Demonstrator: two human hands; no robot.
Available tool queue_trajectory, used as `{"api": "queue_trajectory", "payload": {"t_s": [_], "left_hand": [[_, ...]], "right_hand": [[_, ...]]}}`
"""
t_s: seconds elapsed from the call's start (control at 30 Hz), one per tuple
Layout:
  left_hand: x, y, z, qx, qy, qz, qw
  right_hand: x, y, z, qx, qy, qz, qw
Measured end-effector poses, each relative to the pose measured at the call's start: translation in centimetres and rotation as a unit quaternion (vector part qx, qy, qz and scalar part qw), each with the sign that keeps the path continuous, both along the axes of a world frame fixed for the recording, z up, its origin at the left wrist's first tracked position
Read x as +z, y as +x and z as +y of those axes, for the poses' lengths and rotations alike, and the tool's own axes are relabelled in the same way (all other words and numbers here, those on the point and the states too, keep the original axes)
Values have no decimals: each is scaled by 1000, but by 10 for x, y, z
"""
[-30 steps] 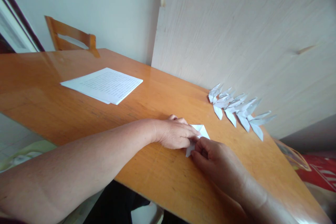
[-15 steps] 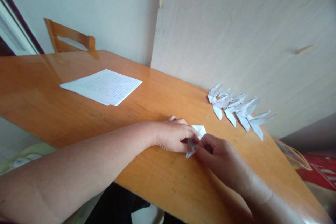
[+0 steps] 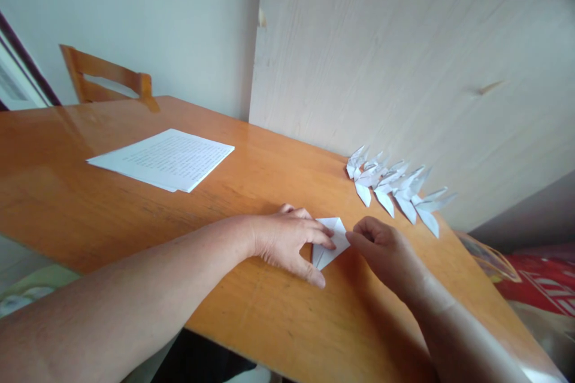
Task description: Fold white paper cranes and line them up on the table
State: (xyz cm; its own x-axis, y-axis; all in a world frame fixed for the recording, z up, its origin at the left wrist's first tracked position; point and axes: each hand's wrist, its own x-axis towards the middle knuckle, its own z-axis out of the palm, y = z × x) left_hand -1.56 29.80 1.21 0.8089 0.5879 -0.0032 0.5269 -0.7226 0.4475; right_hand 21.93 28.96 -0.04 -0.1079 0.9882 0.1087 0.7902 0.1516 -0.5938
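Note:
A small folded piece of white paper (image 3: 330, 245) lies flat on the orange wooden table (image 3: 269, 311). My left hand (image 3: 287, 239) rests on its left part, fingers stretched over it and thumb on the table below. My right hand (image 3: 381, 248) is at the paper's right edge, its fingers curled with the tips pinching or pressing that edge. A row of several finished folded white paper pieces (image 3: 395, 188) lies beyond the hands, close to the pale wooden board (image 3: 404, 60).
A stack of written white sheets (image 3: 164, 158) lies at the table's far left. A wooden chair back (image 3: 105, 78) stands behind the table. Red and clear packaging (image 3: 534, 281) lies past the table's right end.
My right hand has drawn back to the right, off the paper's middle. The paper now lies flatter and more of it shows. My left thumb has spread out. The view has shifted slightly.

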Motion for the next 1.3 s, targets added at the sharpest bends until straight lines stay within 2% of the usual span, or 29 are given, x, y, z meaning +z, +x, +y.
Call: {"api": "queue_trajectory", "payload": {"t_s": [0.2, 0.37, 0.6, 0.73, 0.87, 0.97, 1.1, 1.3], "left_hand": [[-3, 0, -2, 10, 22, -28, 999], [-4, -1, -3, -3, 45, -36, 998], [-3, -4, -1, -13, 77, -57, 995], [-1, -6, -1, -25, 82, -61, 994], [-1, -8, 1, -24, 80, -54, 995], [-1, -10, 2, -13, 85, -52, 995], [0, -6, 2, 34, 112, -44, 992], [-3, 6, 1, 116, 196, -54, 972]], "right_hand": [[-14, 13, 19, -19, 19, 6, 1000], [-24, 19, 29, 21, 76, 0, 997], [-22, 15, 26, 102, 96, -55, 989], [-24, 14, 27, 89, 95, -40, 991], [-26, 13, 29, 43, 35, 67, 996], [-21, 8, 26, 19, -15, 176, 984], [-11, 1, 18, 5, -98, 338, 936], [-5, -6, 12, -47, -114, 471, 874]]}}
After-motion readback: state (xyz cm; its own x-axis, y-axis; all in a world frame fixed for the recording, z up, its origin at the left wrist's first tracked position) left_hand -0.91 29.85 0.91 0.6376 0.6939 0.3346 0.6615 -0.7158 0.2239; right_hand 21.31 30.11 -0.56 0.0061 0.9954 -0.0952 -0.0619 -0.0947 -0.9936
